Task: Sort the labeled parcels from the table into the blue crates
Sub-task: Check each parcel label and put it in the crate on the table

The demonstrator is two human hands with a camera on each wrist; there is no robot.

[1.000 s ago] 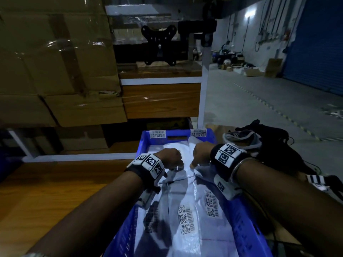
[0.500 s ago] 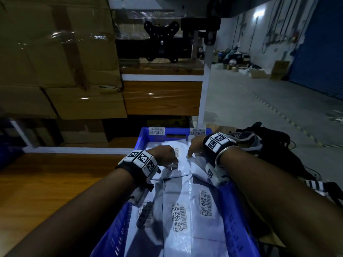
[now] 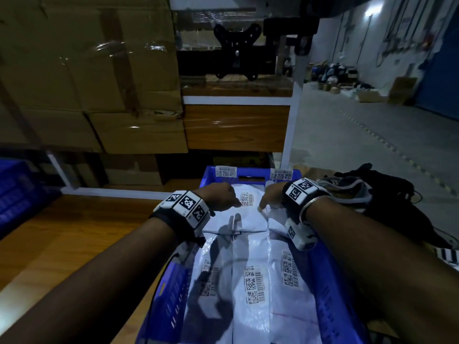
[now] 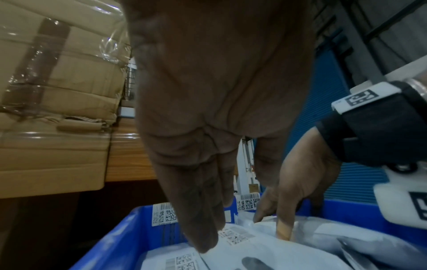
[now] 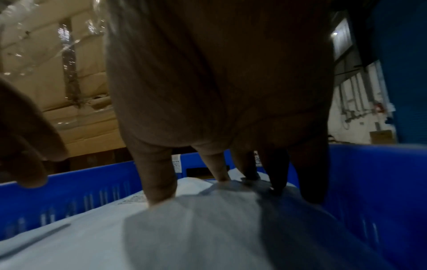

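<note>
Both hands' straight fingers (image 4: 203, 235) atop white parcel (image 3: 244, 219) in blue crate (image 3: 330, 306)

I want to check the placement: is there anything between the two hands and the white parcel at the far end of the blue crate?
Nothing visible: left hand and right hand fingertips already touch the white parcel inside the blue crate.

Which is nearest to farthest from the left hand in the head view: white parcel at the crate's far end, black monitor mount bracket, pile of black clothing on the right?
1. White parcel at the crate's far end: under the left hand fingertips.
2. Pile of black clothing: right, beyond the blue crate.
3. Black monitor mount bracket: high, behind the crate.
</note>
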